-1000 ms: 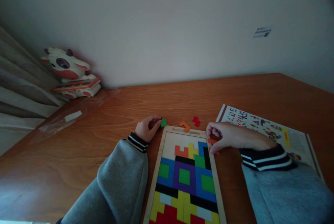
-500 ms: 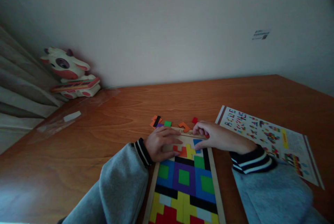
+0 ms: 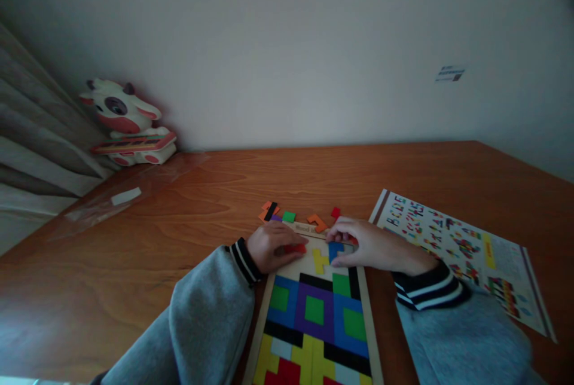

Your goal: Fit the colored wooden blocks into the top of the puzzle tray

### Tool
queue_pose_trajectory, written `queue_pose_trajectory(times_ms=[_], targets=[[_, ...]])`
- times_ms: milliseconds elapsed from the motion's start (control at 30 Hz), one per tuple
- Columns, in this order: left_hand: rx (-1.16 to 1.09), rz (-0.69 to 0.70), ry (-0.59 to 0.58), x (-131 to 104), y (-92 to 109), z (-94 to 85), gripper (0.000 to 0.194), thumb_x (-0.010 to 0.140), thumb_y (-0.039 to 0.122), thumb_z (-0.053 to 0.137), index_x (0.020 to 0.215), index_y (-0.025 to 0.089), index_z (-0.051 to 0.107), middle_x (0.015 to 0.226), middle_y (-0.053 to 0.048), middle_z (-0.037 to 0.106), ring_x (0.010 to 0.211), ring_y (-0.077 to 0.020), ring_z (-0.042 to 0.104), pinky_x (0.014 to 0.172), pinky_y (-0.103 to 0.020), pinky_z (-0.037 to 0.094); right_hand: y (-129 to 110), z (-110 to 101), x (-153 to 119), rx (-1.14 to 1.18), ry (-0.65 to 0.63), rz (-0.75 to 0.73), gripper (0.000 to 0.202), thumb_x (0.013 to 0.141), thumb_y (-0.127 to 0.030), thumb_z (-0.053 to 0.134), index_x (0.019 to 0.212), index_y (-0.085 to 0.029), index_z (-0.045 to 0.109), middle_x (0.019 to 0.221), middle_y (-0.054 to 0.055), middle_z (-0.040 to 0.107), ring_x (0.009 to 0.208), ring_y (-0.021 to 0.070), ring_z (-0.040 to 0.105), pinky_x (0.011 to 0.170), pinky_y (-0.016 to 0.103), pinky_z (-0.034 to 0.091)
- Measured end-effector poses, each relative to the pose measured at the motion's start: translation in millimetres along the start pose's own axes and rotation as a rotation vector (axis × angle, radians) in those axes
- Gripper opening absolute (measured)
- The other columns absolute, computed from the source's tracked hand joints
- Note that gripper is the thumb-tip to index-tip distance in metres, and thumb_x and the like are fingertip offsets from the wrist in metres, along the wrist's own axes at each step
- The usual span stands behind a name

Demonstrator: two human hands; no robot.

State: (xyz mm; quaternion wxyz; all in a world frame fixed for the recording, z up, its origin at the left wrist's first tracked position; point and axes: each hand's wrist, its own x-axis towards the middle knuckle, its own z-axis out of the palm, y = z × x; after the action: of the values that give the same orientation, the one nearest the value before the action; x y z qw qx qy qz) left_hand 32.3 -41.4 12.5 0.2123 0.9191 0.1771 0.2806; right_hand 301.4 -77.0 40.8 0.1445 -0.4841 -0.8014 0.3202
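A wooden puzzle board [image 3: 375, 349] lies in front of me, its near part filled with coloured flat pieces. At its far left, my left hand [image 3: 270, 247] is closed on a red puzzle piece [image 3: 295, 248], partly hidden by the fingers. Opposite it, my right hand [image 3: 372, 246] has thumb and fingers around a blue puzzle piece [image 3: 334, 251] at the far right of the board. Between the hands lies a yellow puzzle piece [image 3: 320, 260] on bare wood. A bit of red [image 3: 353, 241] shows under the right hand.
Beyond the board lie loose pieces: an orange one [image 3: 317, 222], a green one [image 3: 289, 216], a small red one [image 3: 336, 212] and a black one [image 3: 271, 211]. A printed pattern sheet [image 3: 511, 253] is at right. A toy cow with a keyboard [image 3: 134, 125] stands back left by the curtain [image 3: 40, 134].
My left hand has closed on the red piece and drawn it left, away from the yellow piece. The yellow and blue pieces sit slightly further left. The view has shifted slightly.
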Motion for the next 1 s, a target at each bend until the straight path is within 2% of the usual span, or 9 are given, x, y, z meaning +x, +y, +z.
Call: queue_pose_trajectory(times_ms=[133,267,400,500,567,700,767,867,1000], targets=[[-0.019,0.058,-0.024,-1,1,0.1,0.025,0.088,0.023,0.057,0.110,0.016,0.067,0.099,-0.011,0.073,0.092,-0.0192,0.069,0.084,-0.030,0.054,-3,4,0,0.038,0.015,0.015,0.040,0.065,-0.033,0.079,0.099,-0.021,0.063,0.091,0.002,0.062,0.081,0.0175,0.057,0.071,0.029,0.045],[-0.011,0.045,0.029,-1,1,0.6,0.025,0.087,0.020,0.057,0.109,0.017,0.067,0.104,-0.011,0.072,0.095,-0.0183,0.069,0.085,-0.029,0.056,-10,2,2,0.153,0.034,0.042,0.028,0.074,-0.037,0.072,0.094,-0.020,0.061,0.081,0.001,0.062,0.074,0.0162,0.057,0.063,0.027,0.045],[-0.012,0.035,0.076,1,3,-0.9,0.024,0.086,0.017,0.058,0.108,0.017,0.067,0.112,-0.012,0.069,0.102,-0.0188,0.067,0.090,-0.031,0.055,-5,-1,7,0.195,0.263,0.057,0.021,0.083,-0.039,0.063,0.087,-0.019,0.058,0.078,0.001,0.063,0.070,0.0157,0.058,0.063,0.028,0.045],[-0.011,0.003,0.128,3,6,-3.1,0.022,0.085,0.017,0.059,0.105,0.017,0.068,0.110,-0.012,0.070,0.101,-0.0186,0.067,0.089,-0.031,0.055,6,-2,10,0.056,0.436,0.029,0.023,0.081,-0.041,0.066,0.088,-0.020,0.061,0.088,0.004,0.063,0.082,0.0199,0.060,0.076,0.035,0.047],[0.010,-0.047,0.197,4,5,-4.5,0.020,0.084,0.018,0.059,0.102,0.018,0.068,0.109,-0.011,0.070,0.100,-0.0185,0.067,0.089,-0.032,0.055,8,-5,10,-0.022,0.474,-0.017,0.027,0.077,-0.045,0.070,0.088,-0.021,0.063,0.093,0.005,0.061,0.091,0.0227,0.058,0.084,0.039,0.045],[0.113,-0.206,0.406,1,-3,-6.8,0.013,0.083,0.020,0.061,0.094,0.019,0.069,0.106,-0.009,0.070,0.097,-0.0187,0.066,0.093,-0.034,0.052,0,-9,2,-0.014,0.186,-0.039,0.039,0.068,-0.057,0.073,0.088,-0.024,0.064,0.097,0.004,0.055,0.094,0.0230,0.054,0.085,0.038,0.043],[0.151,-0.267,0.427,0,-8,-7.7,0.013,0.083,0.021,0.062,0.093,0.019,0.069,0.105,-0.009,0.069,0.098,-0.0199,0.065,0.094,-0.036,0.051,-5,-8,-1,-0.061,0.059,-0.013,0.050,0.058,-0.061,0.078,0.089,-0.025,0.063,0.101,0.004,0.052,0.100,0.0256,0.050,0.086,0.040,0.041],[0.208,-0.267,0.349,0,-8,-7.0,0.015,0.082,0.022,0.061,0.095,0.019,0.069,0.109,-0.010,0.068,0.101,-0.0228,0.064,0.093,-0.040,0.050,-7,-2,-4,-0.134,-0.046,0.015,0.060,0.048,-0.062,0.081,0.089,-0.024,0.059,0.104,0.004,0.050,0.105,0.0294,0.045,0.086,0.042,0.038],[0.169,0.038,0.142,3,6,1.0,0.025,0.084,0.017,0.055,0.105,0.022,0.069,0.114,-0.008,0.069,0.115,-0.0242,0.057,0.099,-0.042,0.043,-6,4,-1,-0.180,-0.032,0.031,0.058,0.050,-0.062,0.080,0.088,-0.024,0.059,0.101,0.004,0.050,0.102,0.0298,0.046,0.084,0.043,0.037]])
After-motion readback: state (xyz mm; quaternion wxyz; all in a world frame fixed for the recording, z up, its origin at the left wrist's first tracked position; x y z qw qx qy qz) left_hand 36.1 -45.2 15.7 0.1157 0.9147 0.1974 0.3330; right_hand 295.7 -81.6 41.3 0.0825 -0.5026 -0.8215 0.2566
